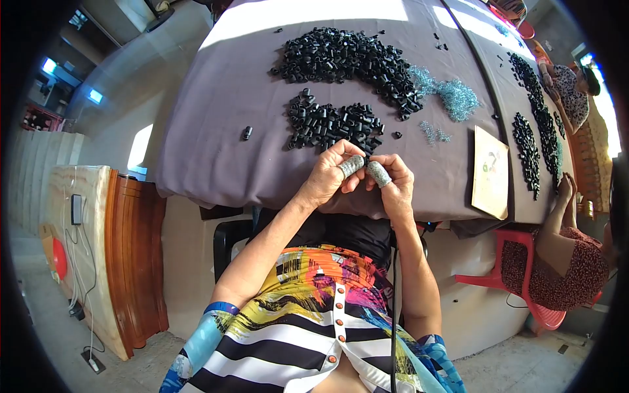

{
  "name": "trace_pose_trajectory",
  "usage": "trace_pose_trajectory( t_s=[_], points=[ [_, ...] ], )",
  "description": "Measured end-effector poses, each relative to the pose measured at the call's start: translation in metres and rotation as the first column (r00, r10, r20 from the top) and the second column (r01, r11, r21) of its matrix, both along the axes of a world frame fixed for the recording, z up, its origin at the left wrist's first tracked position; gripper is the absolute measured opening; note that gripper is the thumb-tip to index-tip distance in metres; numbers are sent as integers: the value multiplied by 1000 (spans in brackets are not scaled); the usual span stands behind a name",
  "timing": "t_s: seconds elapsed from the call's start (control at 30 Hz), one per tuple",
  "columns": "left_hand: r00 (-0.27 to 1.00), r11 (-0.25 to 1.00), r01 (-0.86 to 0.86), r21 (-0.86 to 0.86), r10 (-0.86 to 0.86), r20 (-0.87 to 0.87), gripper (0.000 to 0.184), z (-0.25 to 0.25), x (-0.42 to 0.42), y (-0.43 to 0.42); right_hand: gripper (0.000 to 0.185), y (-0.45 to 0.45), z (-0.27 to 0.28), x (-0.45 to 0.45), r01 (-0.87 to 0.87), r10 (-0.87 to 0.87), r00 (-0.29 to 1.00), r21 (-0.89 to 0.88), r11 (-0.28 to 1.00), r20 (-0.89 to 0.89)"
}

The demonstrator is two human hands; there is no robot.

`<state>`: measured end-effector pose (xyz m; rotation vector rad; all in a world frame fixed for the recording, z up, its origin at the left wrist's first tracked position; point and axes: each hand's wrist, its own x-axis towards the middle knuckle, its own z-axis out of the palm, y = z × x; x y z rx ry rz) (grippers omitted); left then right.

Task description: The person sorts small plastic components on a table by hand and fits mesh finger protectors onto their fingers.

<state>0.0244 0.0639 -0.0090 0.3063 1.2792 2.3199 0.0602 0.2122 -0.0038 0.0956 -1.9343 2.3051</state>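
My left hand point(329, 174) and my right hand point(392, 187) meet at the near side of the cloth-covered table point(229, 154). Between their fingertips is a small black cylindrical part point(367, 158), mostly hidden by the fingers. Both hands are closed in a pinch, and each thumb wears a grey wrapped cover. Just beyond them lies a smaller heap of black cylindrical parts point(334, 124), with a larger heap of the same parts point(341, 56) farther back. To the right of the large heap sits a pile of small clear-bluish pieces point(457, 99), too fine to name.
A cardboard-like board point(490, 171) lies at the table's right. Beyond it, more black parts point(526, 147) lie in rows near two other people. One sits on a red plastic chair point(511, 262). A wooden cabinet point(134, 255) stands at left, with a phone and cables on top.
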Motion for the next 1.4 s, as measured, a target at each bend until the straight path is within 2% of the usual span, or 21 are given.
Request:
trace_pose_trajectory(
  t_s=[0.27, 0.47, 0.67, 0.97, 1.07, 1.4],
  points=[
    [999, 999, -2, 38, 0, 32, 6, -1, -1, 0, 6, 1, -2, 0, -26, 27, 1000, -42, 999, 11],
    [1000, 1000, -10, -10, 10, -5, 7, 1, 1, 0, 4, 1, -3, -2, 0, 0, 1000, 29, 1000, -19],
    [997, 999, 32, 36, -34, 76, 8, 2, 0, -2, 4, -1, -1, -2, 24, -24, 1000, 42, 999, 3],
    [998, 999, 8, 37, -11, 60, 9, 2, 0, -1, 6, 1, -3, -3, 31, -30, 999, -28, 999, 20],
    [999, 1000, 23, 16, -23, 30, 11, 1, 0, -3, 6, 2, -2, -3, -18, 19, 1000, -19, 1000, 11],
    [999, 998, 18, 53, -20, 31, 10, -1, -1, -2, 6, 2, -1, -2, 2, -3, 1000, 14, 1000, 30]
  ],
)
